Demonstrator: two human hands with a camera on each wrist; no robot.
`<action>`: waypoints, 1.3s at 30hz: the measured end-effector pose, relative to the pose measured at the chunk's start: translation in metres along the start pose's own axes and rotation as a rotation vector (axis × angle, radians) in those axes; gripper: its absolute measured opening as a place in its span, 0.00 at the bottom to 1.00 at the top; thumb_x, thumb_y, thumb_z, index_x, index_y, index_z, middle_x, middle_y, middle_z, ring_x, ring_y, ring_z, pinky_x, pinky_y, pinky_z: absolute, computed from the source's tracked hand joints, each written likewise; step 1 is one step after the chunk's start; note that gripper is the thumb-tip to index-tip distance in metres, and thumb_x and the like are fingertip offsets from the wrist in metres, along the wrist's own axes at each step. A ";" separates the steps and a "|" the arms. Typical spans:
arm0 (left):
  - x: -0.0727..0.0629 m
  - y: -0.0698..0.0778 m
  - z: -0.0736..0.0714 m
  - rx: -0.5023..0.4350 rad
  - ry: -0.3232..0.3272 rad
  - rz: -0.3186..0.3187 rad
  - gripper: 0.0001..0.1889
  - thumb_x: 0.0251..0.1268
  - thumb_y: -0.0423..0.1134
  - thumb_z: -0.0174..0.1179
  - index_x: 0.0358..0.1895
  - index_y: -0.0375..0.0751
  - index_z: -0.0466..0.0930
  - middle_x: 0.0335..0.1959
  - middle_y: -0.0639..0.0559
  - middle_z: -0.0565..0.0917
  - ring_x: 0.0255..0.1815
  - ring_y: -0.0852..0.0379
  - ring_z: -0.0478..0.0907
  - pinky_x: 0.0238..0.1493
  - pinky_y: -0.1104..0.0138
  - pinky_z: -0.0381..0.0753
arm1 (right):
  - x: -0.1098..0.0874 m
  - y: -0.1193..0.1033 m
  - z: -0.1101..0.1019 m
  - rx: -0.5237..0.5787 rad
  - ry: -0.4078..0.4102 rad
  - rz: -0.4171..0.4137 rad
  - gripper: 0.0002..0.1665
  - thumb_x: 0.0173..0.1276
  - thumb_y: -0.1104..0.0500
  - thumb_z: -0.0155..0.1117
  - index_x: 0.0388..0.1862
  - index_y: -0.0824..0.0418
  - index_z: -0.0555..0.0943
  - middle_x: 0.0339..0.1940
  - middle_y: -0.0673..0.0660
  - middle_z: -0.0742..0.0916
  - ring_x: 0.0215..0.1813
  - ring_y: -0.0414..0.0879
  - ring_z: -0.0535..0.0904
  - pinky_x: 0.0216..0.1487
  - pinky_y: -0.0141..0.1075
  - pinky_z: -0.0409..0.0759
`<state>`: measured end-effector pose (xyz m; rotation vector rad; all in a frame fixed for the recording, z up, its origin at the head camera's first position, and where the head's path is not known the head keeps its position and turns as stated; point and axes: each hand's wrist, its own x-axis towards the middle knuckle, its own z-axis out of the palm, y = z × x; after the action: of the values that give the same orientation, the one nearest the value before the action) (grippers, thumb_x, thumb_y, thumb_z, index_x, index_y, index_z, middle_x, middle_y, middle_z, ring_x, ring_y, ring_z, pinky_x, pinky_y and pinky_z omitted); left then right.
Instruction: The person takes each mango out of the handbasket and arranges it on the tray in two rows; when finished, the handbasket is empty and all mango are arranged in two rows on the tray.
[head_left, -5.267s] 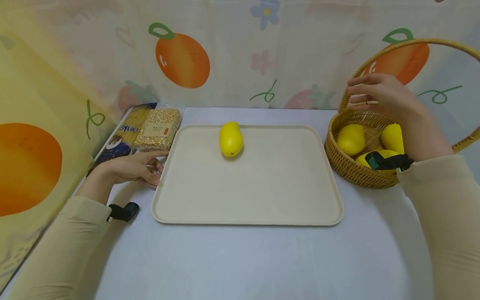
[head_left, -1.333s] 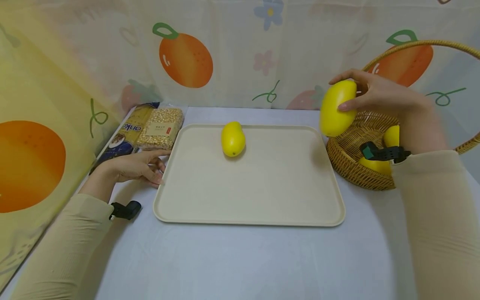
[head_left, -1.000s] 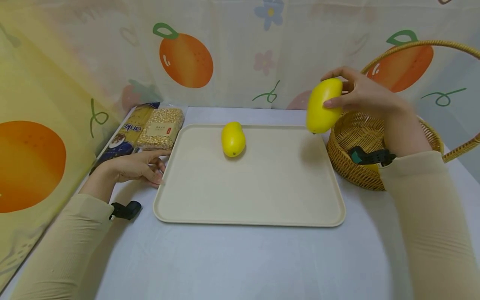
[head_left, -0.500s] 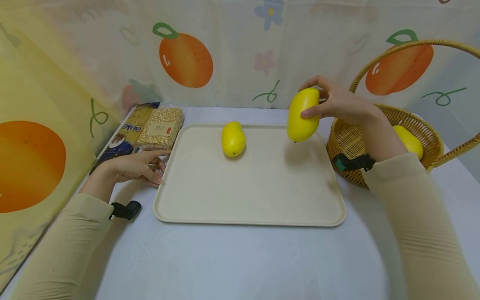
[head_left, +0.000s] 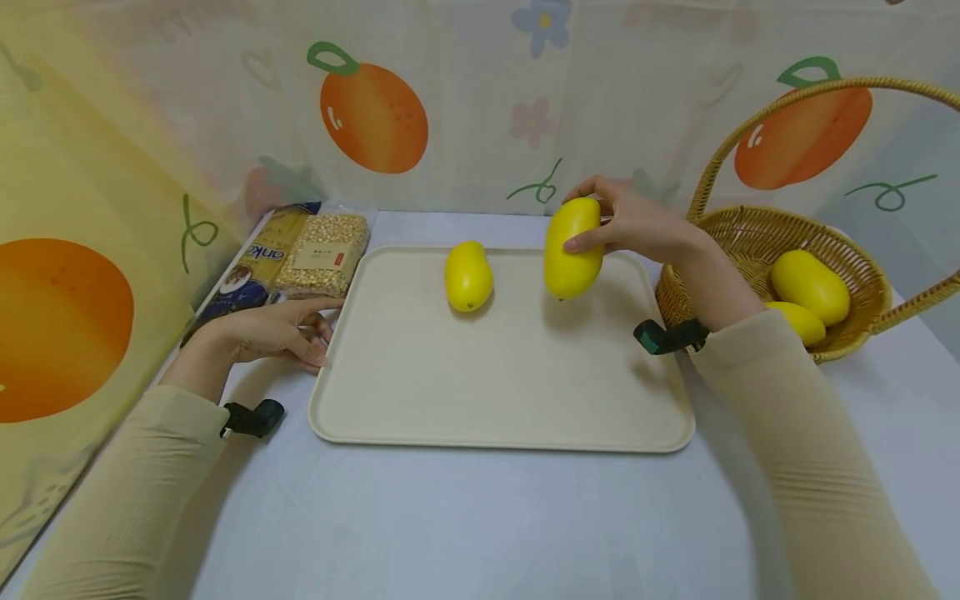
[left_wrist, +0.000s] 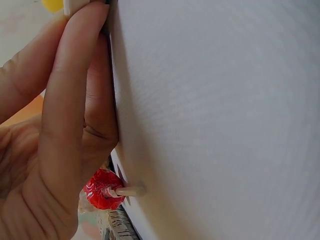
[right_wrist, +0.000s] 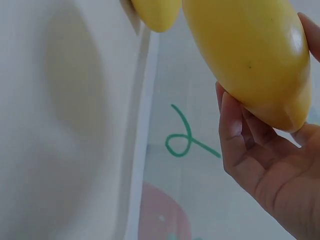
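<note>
My right hand (head_left: 630, 221) holds a yellow mango (head_left: 573, 250) above the beige tray (head_left: 495, 383), with the thumb on its near side and fingers behind. In the right wrist view the mango (right_wrist: 255, 55) is upper right, its tip near the palm. Another mango (head_left: 468, 277) lies on the tray near its far edge. My left hand (head_left: 273, 333) is at the tray's left edge; in the left wrist view its fingertips pinch the pale rim (left_wrist: 76, 6). Two more mangoes (head_left: 810, 287) show in the wicker basket (head_left: 750, 225) on the right, partly hidden by my arm.
Beyond the left hand lie a blue and gold packet (head_left: 251, 262) and a clear bag of grains (head_left: 322, 254). A red-wrapped lollipop (left_wrist: 105, 190) shows beside the left hand. The basket's tall handle (head_left: 708, 187) arches up on the right. A printed curtain (head_left: 480, 108) hangs behind.
The right hand reached over the basket with nothing held, then lifted a mango from it. It has carried the mango left and lower over the tray. The left hand stays put.
</note>
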<state>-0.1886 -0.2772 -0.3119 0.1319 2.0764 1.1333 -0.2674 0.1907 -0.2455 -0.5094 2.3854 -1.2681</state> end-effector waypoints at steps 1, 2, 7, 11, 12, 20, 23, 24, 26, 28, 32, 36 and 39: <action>0.000 0.000 0.000 0.000 -0.001 0.002 0.55 0.59 0.27 0.65 0.81 0.46 0.33 0.47 0.46 0.68 0.39 0.61 0.74 0.44 0.67 0.87 | 0.002 0.001 0.002 -0.002 -0.004 0.001 0.36 0.64 0.54 0.70 0.66 0.54 0.63 0.57 0.58 0.76 0.53 0.51 0.77 0.51 0.33 0.83; 0.000 0.000 0.000 0.001 -0.001 0.003 0.55 0.59 0.27 0.65 0.81 0.46 0.34 0.47 0.46 0.68 0.39 0.61 0.74 0.44 0.67 0.87 | 0.004 0.002 0.004 -0.002 -0.009 0.001 0.36 0.64 0.54 0.69 0.66 0.54 0.63 0.57 0.58 0.75 0.53 0.51 0.77 0.51 0.33 0.83; 0.000 -0.001 0.000 0.009 0.002 0.001 0.55 0.60 0.27 0.65 0.81 0.45 0.34 0.46 0.47 0.67 0.38 0.62 0.73 0.44 0.68 0.86 | 0.013 0.006 0.013 0.007 -0.033 0.011 0.37 0.64 0.53 0.69 0.69 0.53 0.63 0.60 0.58 0.73 0.55 0.51 0.75 0.54 0.35 0.82; 0.000 -0.001 -0.001 0.012 0.003 0.003 0.55 0.60 0.27 0.65 0.81 0.45 0.34 0.46 0.47 0.67 0.38 0.62 0.73 0.43 0.68 0.86 | 0.021 0.010 0.020 0.032 -0.029 0.018 0.39 0.64 0.54 0.69 0.70 0.53 0.62 0.60 0.58 0.72 0.56 0.52 0.75 0.56 0.37 0.82; 0.001 -0.001 -0.001 0.011 0.002 0.002 0.55 0.59 0.27 0.65 0.81 0.45 0.34 0.46 0.47 0.67 0.38 0.62 0.74 0.43 0.68 0.86 | 0.023 0.011 0.021 0.044 -0.029 0.021 0.39 0.64 0.54 0.69 0.70 0.53 0.62 0.60 0.58 0.71 0.56 0.52 0.74 0.56 0.38 0.81; 0.000 -0.001 -0.001 0.005 0.001 -0.002 0.55 0.59 0.26 0.65 0.81 0.45 0.34 0.47 0.46 0.68 0.39 0.61 0.74 0.44 0.68 0.87 | 0.035 0.014 0.035 0.108 -0.051 0.051 0.38 0.64 0.55 0.68 0.71 0.51 0.63 0.64 0.58 0.69 0.60 0.52 0.72 0.64 0.46 0.77; -0.001 -0.001 -0.001 0.007 0.004 -0.007 0.55 0.59 0.26 0.65 0.81 0.45 0.34 0.47 0.46 0.67 0.39 0.61 0.74 0.44 0.68 0.86 | 0.038 0.013 0.040 0.101 -0.062 0.058 0.39 0.64 0.53 0.68 0.71 0.49 0.63 0.65 0.59 0.69 0.61 0.52 0.71 0.66 0.49 0.76; -0.001 -0.001 -0.001 0.008 0.005 -0.008 0.55 0.59 0.26 0.65 0.81 0.45 0.34 0.47 0.46 0.67 0.39 0.61 0.74 0.45 0.68 0.86 | 0.039 0.013 0.041 0.098 -0.065 0.061 0.39 0.64 0.52 0.68 0.72 0.49 0.63 0.65 0.59 0.68 0.61 0.52 0.71 0.66 0.49 0.75; -0.001 -0.001 -0.002 0.010 0.007 -0.010 0.55 0.59 0.26 0.65 0.81 0.45 0.35 0.47 0.46 0.67 0.39 0.62 0.74 0.45 0.68 0.86 | 0.041 0.012 0.043 0.090 -0.069 0.072 0.41 0.63 0.51 0.68 0.73 0.48 0.62 0.65 0.60 0.68 0.62 0.52 0.70 0.67 0.50 0.75; -0.002 -0.001 -0.002 0.010 0.009 -0.007 0.55 0.58 0.26 0.65 0.81 0.46 0.35 0.47 0.46 0.68 0.39 0.61 0.74 0.45 0.68 0.86 | 0.043 0.012 0.045 0.085 -0.072 0.083 0.42 0.64 0.51 0.68 0.74 0.48 0.61 0.66 0.60 0.68 0.63 0.52 0.70 0.68 0.51 0.74; -0.002 0.000 -0.001 0.008 0.011 0.004 0.55 0.58 0.26 0.66 0.81 0.45 0.36 0.47 0.46 0.67 0.39 0.61 0.73 0.45 0.68 0.86 | 0.048 0.013 0.047 0.091 -0.068 0.116 0.44 0.63 0.50 0.68 0.75 0.49 0.59 0.68 0.60 0.69 0.65 0.52 0.70 0.69 0.51 0.74; -0.002 0.000 -0.001 0.009 0.010 0.006 0.54 0.58 0.27 0.65 0.81 0.45 0.36 0.47 0.46 0.68 0.39 0.61 0.73 0.45 0.68 0.86 | 0.051 0.015 0.050 0.108 -0.057 0.152 0.44 0.64 0.51 0.68 0.74 0.51 0.58 0.70 0.60 0.68 0.65 0.53 0.70 0.68 0.49 0.74; -0.002 0.000 -0.001 0.008 0.006 0.002 0.54 0.59 0.27 0.65 0.81 0.45 0.36 0.48 0.46 0.68 0.39 0.61 0.73 0.45 0.68 0.86 | 0.053 0.015 0.051 0.118 -0.049 0.182 0.44 0.64 0.51 0.68 0.74 0.51 0.57 0.71 0.60 0.67 0.64 0.53 0.70 0.67 0.47 0.75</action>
<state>-0.1880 -0.2786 -0.3108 0.1349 2.0864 1.1276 -0.2896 0.1376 -0.2935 -0.2777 2.2427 -1.2895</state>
